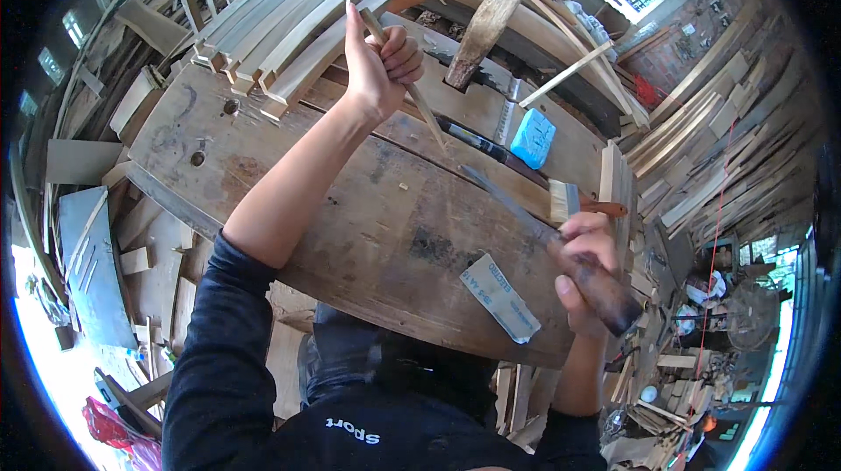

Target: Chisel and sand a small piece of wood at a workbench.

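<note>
Head view: the left hand (pixel 382 68) grips a thin wooden stick (pixel 427 116) slanting toward the right hand (pixel 585 268), which clasps a wood-handled tool (pixel 538 227), blade tip just beside the stick's lower end.

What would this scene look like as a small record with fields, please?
Left grip: holds slim tan wooden stick
Right grip: holds dark-brown wooden-handled tool with narrow grey metal blade
Surface: worn brown wooden workbench
Bench, right side: bright-blue rectangular block; brush with pale bristles, reddish-brown handle
Near edge: pale-grey rectangular strip
Far left: stacked long pale wooden strips
</note>
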The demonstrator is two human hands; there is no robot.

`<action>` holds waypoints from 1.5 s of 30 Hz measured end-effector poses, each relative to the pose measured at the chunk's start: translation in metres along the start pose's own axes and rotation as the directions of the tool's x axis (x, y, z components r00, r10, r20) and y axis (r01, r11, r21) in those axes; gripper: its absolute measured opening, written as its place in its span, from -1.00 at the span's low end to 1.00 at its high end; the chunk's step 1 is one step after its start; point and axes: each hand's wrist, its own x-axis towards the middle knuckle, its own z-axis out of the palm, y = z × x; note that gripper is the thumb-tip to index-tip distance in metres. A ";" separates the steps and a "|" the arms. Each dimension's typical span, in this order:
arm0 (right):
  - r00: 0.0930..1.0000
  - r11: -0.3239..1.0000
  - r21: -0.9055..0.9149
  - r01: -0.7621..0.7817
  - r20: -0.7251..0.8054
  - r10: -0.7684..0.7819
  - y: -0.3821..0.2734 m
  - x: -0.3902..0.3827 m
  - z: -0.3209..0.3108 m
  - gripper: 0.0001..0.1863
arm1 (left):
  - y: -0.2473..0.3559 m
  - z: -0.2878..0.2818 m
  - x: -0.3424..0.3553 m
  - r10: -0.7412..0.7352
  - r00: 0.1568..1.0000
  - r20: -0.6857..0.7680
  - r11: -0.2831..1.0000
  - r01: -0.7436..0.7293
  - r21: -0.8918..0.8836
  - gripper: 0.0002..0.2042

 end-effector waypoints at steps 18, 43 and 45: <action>0.848 0.678 0.683 0.271 -0.503 0.167 0.025 0.044 -0.021 -0.96 | -0.013 0.035 -0.012 -0.023 0.996 0.087 0.952 -0.005 0.307 -0.34; 0.992 0.636 0.762 0.121 -0.065 -0.112 -0.020 0.186 0.022 -0.81 | -0.032 0.064 -0.032 0.003 0.964 0.265 0.908 -0.114 0.403 -0.39; 0.993 0.632 0.768 0.107 -0.050 -0.108 -0.021 0.189 0.023 -0.81 | -0.033 0.063 -0.031 0.018 0.961 0.276 0.915 -0.127 0.383 -0.40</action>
